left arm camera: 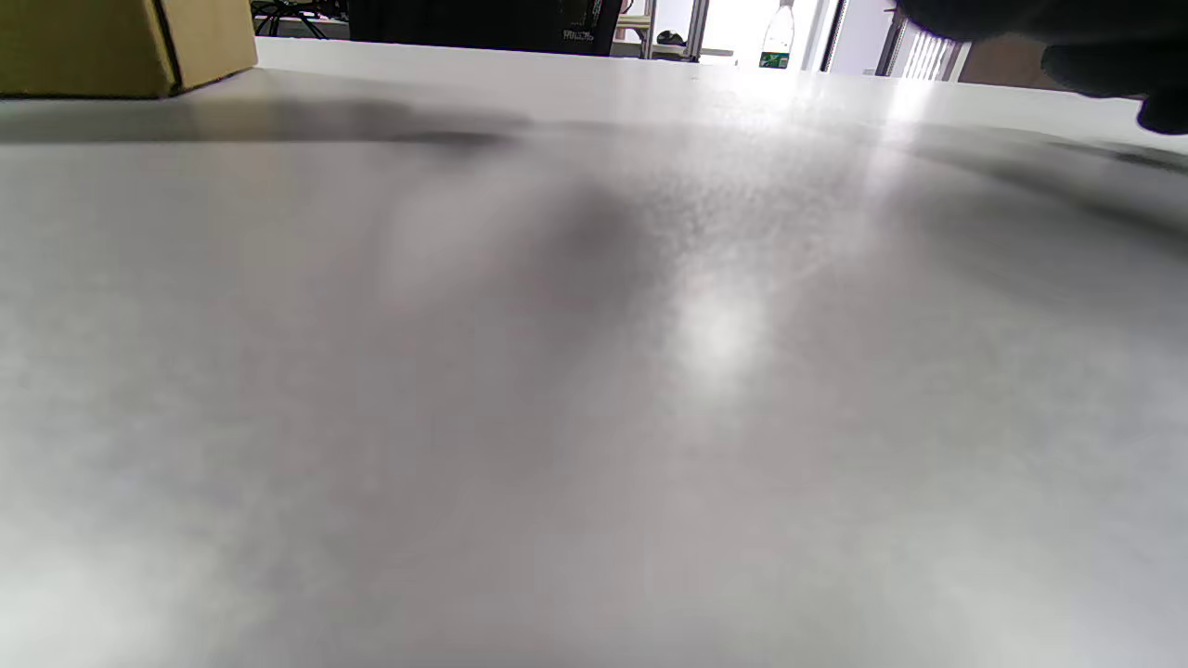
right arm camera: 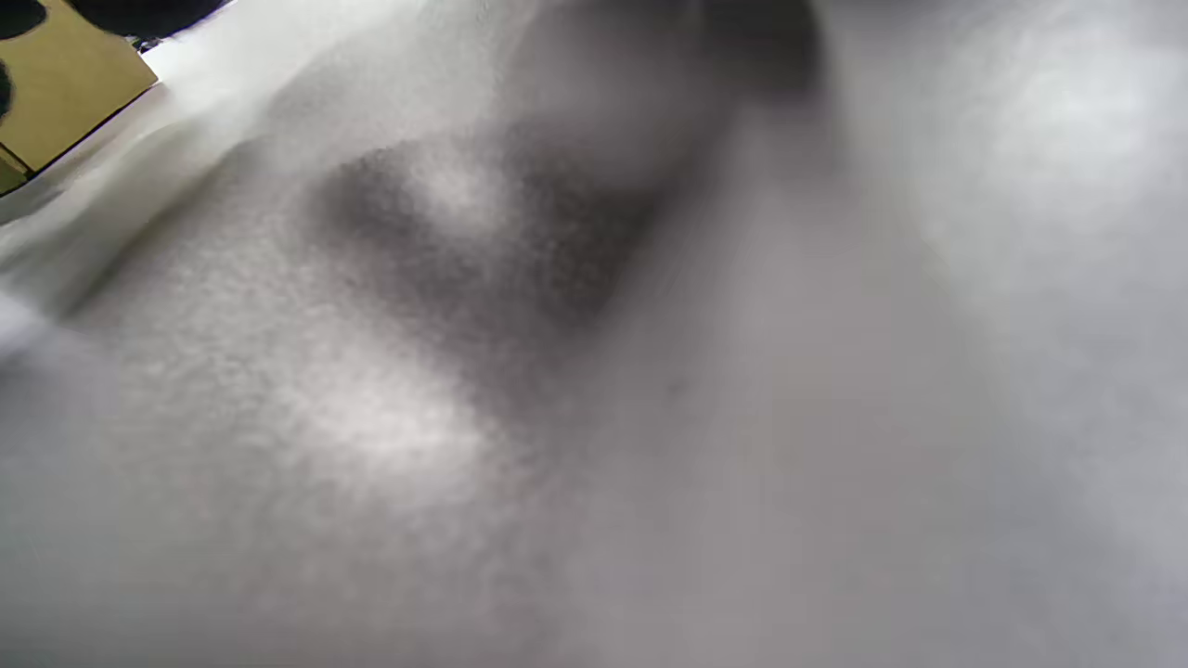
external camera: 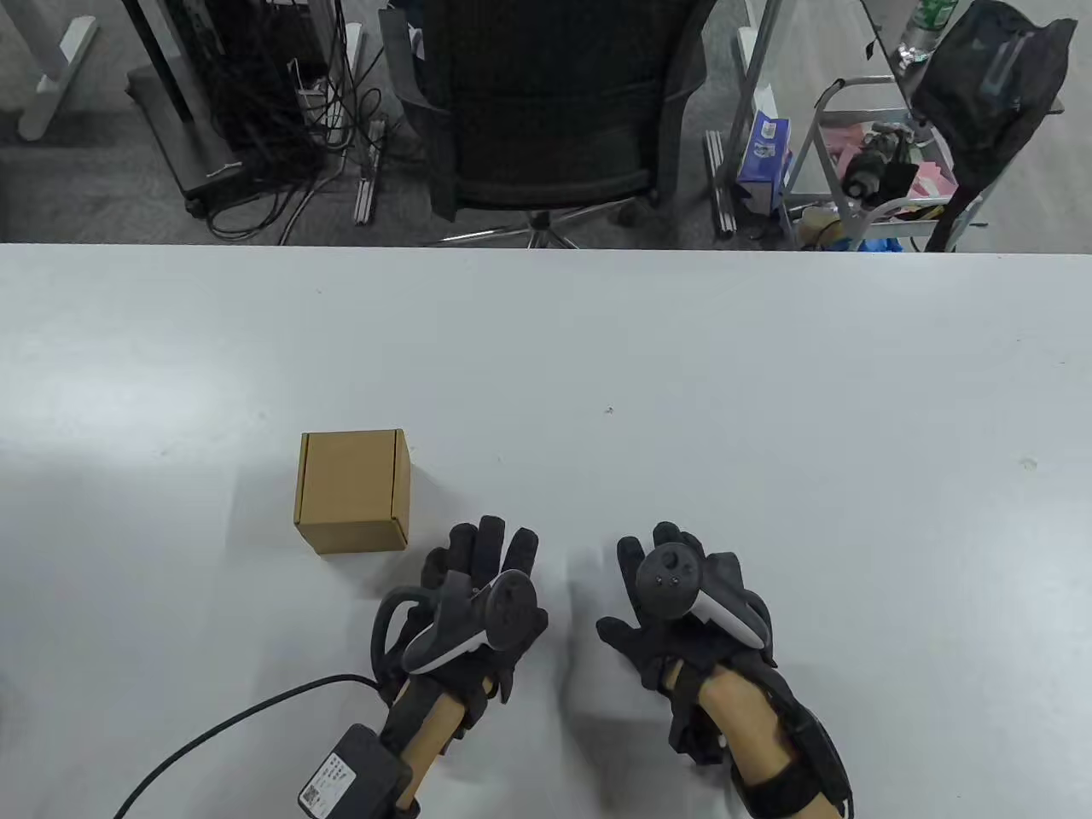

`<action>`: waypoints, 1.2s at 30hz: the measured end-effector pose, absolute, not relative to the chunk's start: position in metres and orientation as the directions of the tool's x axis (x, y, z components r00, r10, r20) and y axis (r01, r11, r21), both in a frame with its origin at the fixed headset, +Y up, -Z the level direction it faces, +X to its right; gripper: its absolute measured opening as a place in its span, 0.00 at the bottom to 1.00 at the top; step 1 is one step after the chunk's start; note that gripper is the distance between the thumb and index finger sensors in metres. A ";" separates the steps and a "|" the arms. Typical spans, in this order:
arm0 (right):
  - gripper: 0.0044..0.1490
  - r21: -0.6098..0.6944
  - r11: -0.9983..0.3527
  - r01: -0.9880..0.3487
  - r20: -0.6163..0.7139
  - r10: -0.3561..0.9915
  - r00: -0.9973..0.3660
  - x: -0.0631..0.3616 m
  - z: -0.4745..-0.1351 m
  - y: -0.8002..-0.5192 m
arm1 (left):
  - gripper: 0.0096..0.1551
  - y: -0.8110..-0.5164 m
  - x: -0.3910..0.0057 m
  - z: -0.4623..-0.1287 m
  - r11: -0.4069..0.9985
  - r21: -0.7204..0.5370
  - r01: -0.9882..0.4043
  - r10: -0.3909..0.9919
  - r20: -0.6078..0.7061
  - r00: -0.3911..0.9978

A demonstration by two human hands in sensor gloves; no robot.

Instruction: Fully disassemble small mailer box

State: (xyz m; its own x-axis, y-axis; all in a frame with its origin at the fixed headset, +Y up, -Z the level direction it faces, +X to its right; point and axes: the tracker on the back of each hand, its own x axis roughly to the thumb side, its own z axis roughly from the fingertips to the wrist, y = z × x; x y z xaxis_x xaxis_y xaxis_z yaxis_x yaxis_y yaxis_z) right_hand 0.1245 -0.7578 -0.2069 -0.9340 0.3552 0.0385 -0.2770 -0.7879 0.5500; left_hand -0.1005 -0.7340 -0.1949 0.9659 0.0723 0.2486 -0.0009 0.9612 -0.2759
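Observation:
A small brown cardboard mailer box point(external camera: 353, 491) stands closed on the white table point(external camera: 682, 384), left of centre. It also shows at the top left of the left wrist view point(left arm camera: 102, 46) and of the right wrist view point(right arm camera: 56, 83). My left hand point(external camera: 482, 559) lies flat on the table, fingers spread, just right of and below the box, apart from it. My right hand point(external camera: 674, 572) lies flat on the table further right, fingers spread. Both hands hold nothing.
A black cable point(external camera: 230, 725) and a small black adapter point(external camera: 351, 772) lie by my left forearm. Beyond the table's far edge stand an office chair point(external camera: 546, 111), cables and a metal cart point(external camera: 879, 162).

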 end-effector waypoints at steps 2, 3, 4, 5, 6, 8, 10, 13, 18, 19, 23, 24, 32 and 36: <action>0.55 0.553 -0.787 -0.274 0.042 0.355 -0.934 0.124 -0.207 -0.758 | 0.52 -0.734 -0.101 -0.195 0.957 -0.288 -0.010 0.083 0.242 0.967; 0.55 0.554 -0.786 -0.273 0.043 0.355 -0.934 0.124 -0.207 -0.758 | 0.51 -0.733 -0.102 -0.195 0.957 -0.290 -0.013 0.086 0.240 0.967; 0.55 0.554 -0.787 -0.272 0.045 0.354 -0.934 0.124 -0.207 -0.758 | 0.52 -0.733 -0.102 -0.195 0.957 -0.288 -0.017 0.088 0.237 0.967; 0.55 0.554 -0.787 -0.272 0.046 0.355 -0.934 0.124 -0.207 -0.758 | 0.51 -0.732 -0.102 -0.195 0.959 -0.283 -0.018 0.088 0.238 0.967; 0.55 0.553 -0.787 -0.273 0.047 0.356 -0.933 0.124 -0.207 -0.757 | 0.51 -0.731 -0.102 -0.195 0.963 -0.270 -0.016 0.084 0.242 0.967; 0.55 0.550 -0.789 -0.275 0.050 0.359 -0.932 0.123 -0.207 -0.756 | 0.51 -0.729 -0.102 -0.195 0.967 -0.254 -0.012 0.078 0.249 0.965; 0.55 0.547 -0.790 -0.276 0.050 0.360 -0.932 0.124 -0.207 -0.755 | 0.51 -0.726 -0.102 -0.194 0.972 -0.237 -0.012 0.074 0.253 0.965; 0.55 0.548 -0.788 -0.281 0.045 0.363 -0.931 0.124 -0.207 -0.756 | 0.51 -0.722 -0.102 -0.193 0.978 -0.207 -0.012 0.067 0.260 0.963; 0.55 0.558 -0.783 -0.275 0.046 0.360 -0.932 0.123 -0.206 -0.757 | 0.51 -0.721 -0.102 -0.192 0.975 -0.223 -0.009 0.065 0.244 0.967; 0.55 0.558 -0.783 -0.275 0.046 0.360 -0.932 0.123 -0.206 -0.757 | 0.51 -0.721 -0.102 -0.192 0.975 -0.223 -0.009 0.065 0.245 0.967; 0.55 0.555 -0.783 -0.279 0.043 0.362 -0.931 0.124 -0.206 -0.757 | 0.51 -0.721 -0.103 -0.192 0.974 -0.225 -0.008 0.064 0.245 0.968; 0.55 0.556 -0.783 -0.279 0.042 0.362 -0.931 0.124 -0.206 -0.757 | 0.51 -0.721 -0.103 -0.192 0.974 -0.226 -0.007 0.064 0.244 0.968; 0.55 0.558 -0.783 -0.275 0.046 0.360 -0.932 0.123 -0.206 -0.757 | 0.51 -0.711 -0.112 -0.194 0.989 -0.146 -0.008 0.040 0.219 0.975; 0.55 0.561 -0.780 -0.276 0.037 0.357 -0.934 0.123 -0.206 -0.758 | 0.51 -0.704 -0.122 -0.196 0.996 -0.086 0.002 0.014 0.191 0.981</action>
